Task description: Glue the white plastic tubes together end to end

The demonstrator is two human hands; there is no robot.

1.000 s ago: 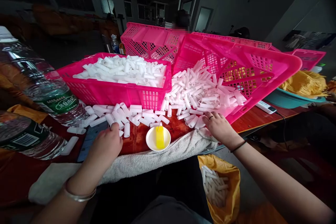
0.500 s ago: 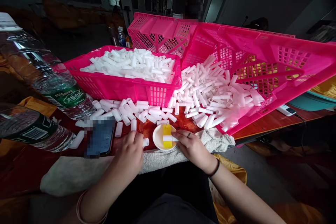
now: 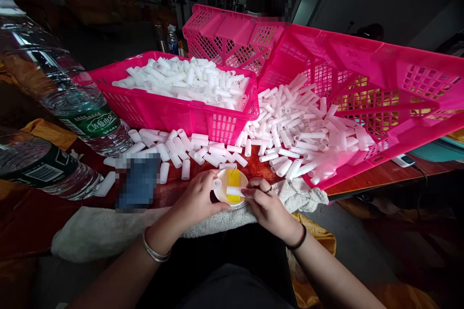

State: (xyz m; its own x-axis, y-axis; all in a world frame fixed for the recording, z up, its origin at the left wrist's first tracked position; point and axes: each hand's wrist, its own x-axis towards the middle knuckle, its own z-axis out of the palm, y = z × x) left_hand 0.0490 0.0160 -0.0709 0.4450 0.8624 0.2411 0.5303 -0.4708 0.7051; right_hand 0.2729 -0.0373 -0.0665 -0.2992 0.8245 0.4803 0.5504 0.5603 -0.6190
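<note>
Pinched in the right hand (image 3: 266, 205), a white tube (image 3: 235, 190) lies across the yellow sponge in the small white dish (image 3: 222, 194) at lower centre; the left hand (image 3: 197, 200) clasps another tube (image 3: 216, 184) just beside it. Wetting seems underway; beyond, loose tubes (image 3: 188, 152) litter the desk (image 3: 366, 176) before pink baskets (image 3: 170, 113).

Looks like a small factory workshop: pink plastic crates (image 3: 170, 111) heaped with white tubes (image 3: 290, 125) crowd the desk (image 3: 377, 174).

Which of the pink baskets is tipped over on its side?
The big pink basket on the right: it leans open toward the person, white tubes spilling out. The left basket sits upright, full.
</note>
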